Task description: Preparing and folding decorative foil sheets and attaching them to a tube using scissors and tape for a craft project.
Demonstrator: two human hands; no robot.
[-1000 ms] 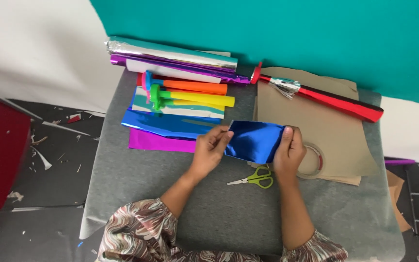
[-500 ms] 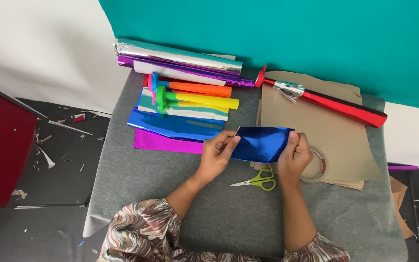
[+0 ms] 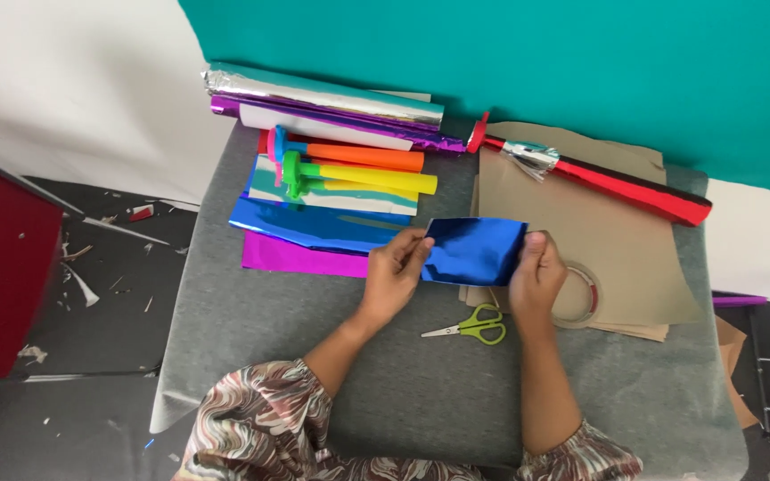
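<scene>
Blue shiny paper (image 3: pixel 474 251) is pinched at each end, the left hand (image 3: pixel 396 272) on its left edge and the right hand (image 3: pixel 536 272) on its right edge, held just over the grey surface (image 3: pixel 251 330). Near the hands lie green scissors (image 3: pixel 470 326). A tape ring (image 3: pixel 578 296) sits right of them on brown card (image 3: pixel 608 232). Farther left lie bright paper rolls (image 3: pixel 349 169).

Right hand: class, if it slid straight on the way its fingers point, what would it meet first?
The right hand points away from the body, so beyond the blue foil piece it holds, probably the brown paper sheet, then the red foil roll; depth unclear.
</scene>
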